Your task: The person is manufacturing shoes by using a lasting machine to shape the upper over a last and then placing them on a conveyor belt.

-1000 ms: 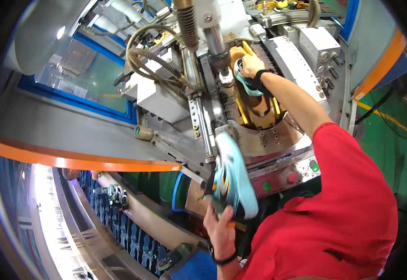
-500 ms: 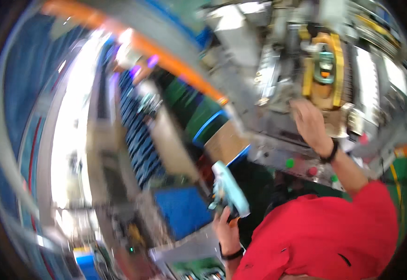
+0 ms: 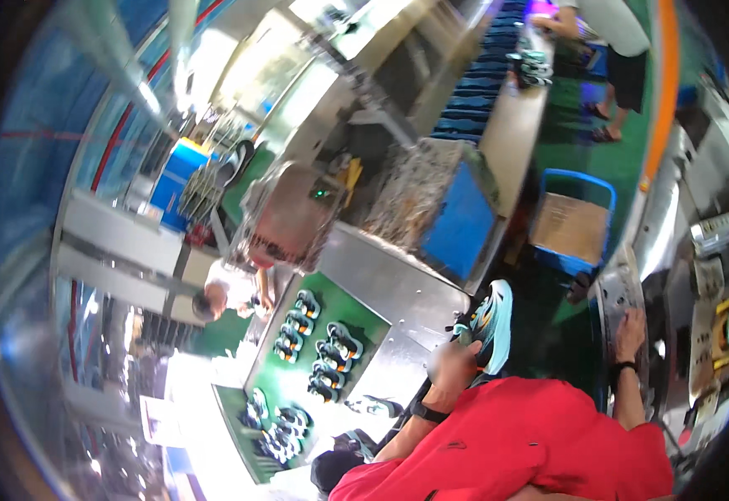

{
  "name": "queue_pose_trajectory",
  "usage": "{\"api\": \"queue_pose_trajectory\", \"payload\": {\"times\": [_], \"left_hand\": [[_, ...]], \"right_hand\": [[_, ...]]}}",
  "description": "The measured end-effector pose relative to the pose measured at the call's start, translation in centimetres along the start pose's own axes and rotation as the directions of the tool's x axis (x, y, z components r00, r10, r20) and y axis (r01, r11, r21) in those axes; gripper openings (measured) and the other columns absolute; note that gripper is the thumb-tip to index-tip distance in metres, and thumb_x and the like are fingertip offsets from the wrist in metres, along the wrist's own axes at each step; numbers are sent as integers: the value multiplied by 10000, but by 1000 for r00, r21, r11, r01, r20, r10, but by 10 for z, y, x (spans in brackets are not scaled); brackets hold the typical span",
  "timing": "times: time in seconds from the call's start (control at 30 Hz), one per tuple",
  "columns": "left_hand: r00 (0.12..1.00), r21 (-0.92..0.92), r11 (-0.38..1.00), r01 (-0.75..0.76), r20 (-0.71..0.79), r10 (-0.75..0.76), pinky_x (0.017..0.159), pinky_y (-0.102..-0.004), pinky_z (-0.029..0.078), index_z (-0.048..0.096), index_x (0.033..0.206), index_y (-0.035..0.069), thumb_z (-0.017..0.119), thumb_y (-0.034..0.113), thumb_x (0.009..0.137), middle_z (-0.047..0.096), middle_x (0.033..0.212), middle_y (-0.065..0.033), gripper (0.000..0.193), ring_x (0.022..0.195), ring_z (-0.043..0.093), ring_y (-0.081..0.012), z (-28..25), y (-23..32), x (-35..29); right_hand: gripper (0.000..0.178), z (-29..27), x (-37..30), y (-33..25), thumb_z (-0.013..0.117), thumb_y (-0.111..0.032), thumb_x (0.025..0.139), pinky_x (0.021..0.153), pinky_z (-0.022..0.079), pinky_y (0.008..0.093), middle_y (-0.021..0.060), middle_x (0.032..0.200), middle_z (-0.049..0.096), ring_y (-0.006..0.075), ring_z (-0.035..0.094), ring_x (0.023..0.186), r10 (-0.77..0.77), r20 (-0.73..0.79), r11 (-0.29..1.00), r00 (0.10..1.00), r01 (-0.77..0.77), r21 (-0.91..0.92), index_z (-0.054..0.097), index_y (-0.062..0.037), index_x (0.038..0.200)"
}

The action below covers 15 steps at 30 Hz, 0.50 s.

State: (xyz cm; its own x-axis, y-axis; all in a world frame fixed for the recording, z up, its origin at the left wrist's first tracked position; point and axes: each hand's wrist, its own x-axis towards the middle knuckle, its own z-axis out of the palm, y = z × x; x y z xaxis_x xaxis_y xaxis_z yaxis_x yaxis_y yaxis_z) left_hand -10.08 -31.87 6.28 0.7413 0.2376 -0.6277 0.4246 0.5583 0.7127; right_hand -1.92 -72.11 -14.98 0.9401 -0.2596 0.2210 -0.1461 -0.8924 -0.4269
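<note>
- Lying in pairs on the green conveyor belt [image 3: 285,392], finished shoes [image 3: 331,351] sit far left of both hands.
- Left hand [image 3: 450,361]: fingers clamped around a turquoise-soled shoe [image 3: 491,324], held up above the red sleeve [image 3: 498,434].
- Right hand [image 3: 629,324]: fingers together, resting flat on the grey machine edge [image 3: 619,288], beside the blue cart [image 3: 575,225].

Teal shoe being held up in the left hand

The shoe [image 3: 491,324] is standing nearly on end, its pale teal sole facing right and its dark upper, marked with yellow-orange, facing left. The left hand [image 3: 450,365] is gripping it at the lower end, so the shoe is rising above the fingers, hanging over the dark gap beside the metal table.
</note>
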Motion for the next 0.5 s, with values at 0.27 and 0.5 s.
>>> {"api": "queue_pose_trajectory", "payload": {"times": [0.27, 0.5], "left_hand": [[940, -216, 965, -148, -334, 69, 738, -376, 588, 616, 1036, -120, 723, -22, 785, 672, 956, -170, 290, 804, 690, -267, -150, 29, 49], [782, -129, 950, -284, -605, 151, 503, -348, 547, 649, 965, -54, 728, -15, 729, 673, 872, -132, 251, 668, 661, -240, -324, 95, 158]], "right_hand": [[173, -89, 146, -169, 580, -69, 901, 820, 462, 374, 164, 1010, 598, 324, 588, 938, -252, -253, 883, 934, 329, 336, 577, 1, 1059], [232, -174, 255, -561, 623, -6, 865, 809, 466, 292, 84, 1038, 639, 203, 599, 895, -780, -357, 449, 513, 858, 251, 602, -17, 1096]]}}
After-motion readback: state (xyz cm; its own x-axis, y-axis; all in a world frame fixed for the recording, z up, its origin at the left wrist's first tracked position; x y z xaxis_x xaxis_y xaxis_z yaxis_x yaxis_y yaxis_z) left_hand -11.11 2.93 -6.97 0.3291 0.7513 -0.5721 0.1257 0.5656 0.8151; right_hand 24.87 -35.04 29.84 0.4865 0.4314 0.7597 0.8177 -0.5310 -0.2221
